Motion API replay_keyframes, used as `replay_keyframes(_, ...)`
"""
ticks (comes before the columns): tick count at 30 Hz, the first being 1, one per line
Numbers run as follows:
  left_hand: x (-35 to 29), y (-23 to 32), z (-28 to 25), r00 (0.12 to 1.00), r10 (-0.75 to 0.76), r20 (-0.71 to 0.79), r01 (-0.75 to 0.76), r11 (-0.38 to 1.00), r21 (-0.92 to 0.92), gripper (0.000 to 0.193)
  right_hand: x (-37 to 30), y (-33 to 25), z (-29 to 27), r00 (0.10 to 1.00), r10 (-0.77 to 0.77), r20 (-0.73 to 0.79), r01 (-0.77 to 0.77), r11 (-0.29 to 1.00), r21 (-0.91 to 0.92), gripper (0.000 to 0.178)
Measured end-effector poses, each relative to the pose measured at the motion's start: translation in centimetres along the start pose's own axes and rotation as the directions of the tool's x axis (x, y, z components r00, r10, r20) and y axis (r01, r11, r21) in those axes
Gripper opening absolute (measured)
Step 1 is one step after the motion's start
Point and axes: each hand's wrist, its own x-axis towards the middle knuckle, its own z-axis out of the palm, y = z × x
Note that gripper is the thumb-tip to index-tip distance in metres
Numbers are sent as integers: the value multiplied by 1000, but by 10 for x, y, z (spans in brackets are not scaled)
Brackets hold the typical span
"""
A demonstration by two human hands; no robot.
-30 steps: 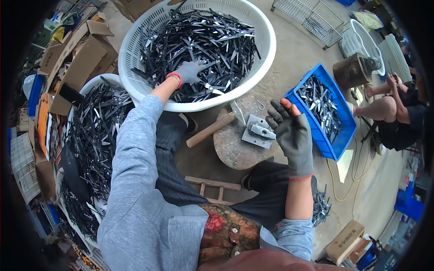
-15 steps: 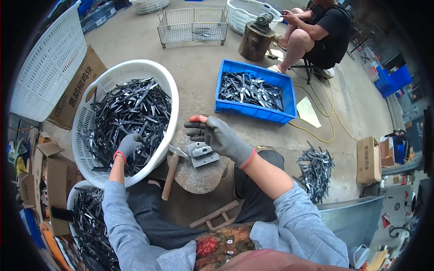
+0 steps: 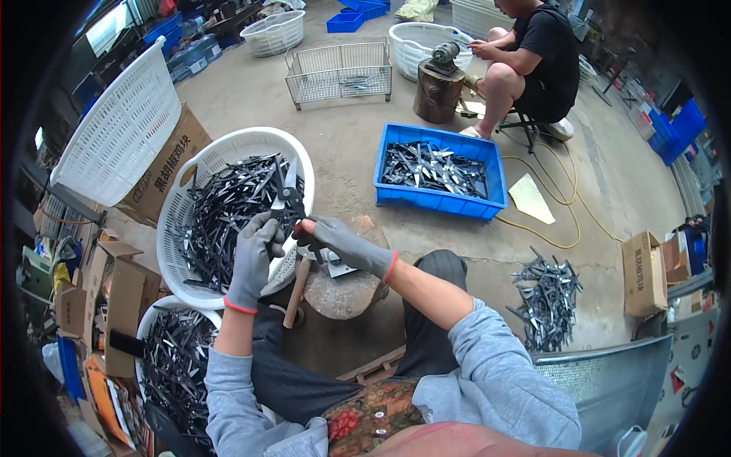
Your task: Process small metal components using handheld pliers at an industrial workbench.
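Gloved in grey, my left hand and my right hand meet above the near edge of a large white basket. Between them, a pair of scissor blades points upward, bright at the tip and dark at the joint. My left fingers are closed on its lower left part; those of my right hand pinch its lower right end. Loose dark metal blades heap the basket. Just below my right hand stands a stump bearing a metal block, partly hidden, with a wooden-handled hammer leaning beside it.
A blue crate of blades lies ahead, and a blade pile sits on the floor at right. Another basket is at lower left. A person sits far right, near a yellow hose and a wire rack.
My left hand has come up out of the basket, bringing the scissor blades. My right hand has moved left and down to meet it. The view has shifted, showing more of the far room.
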Motion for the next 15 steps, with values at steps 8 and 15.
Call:
replay_keyframes(8,11,-41,3,1000,-27,12,27,1000,-1,34,27,14,-6,935,-101,-341,103,995,-13,36)
replay_keyframes(15,-2,-52,-16,986,-26,164,34,998,-48,35,24,-9,7,981,-82,-176,60,991,-123,38)
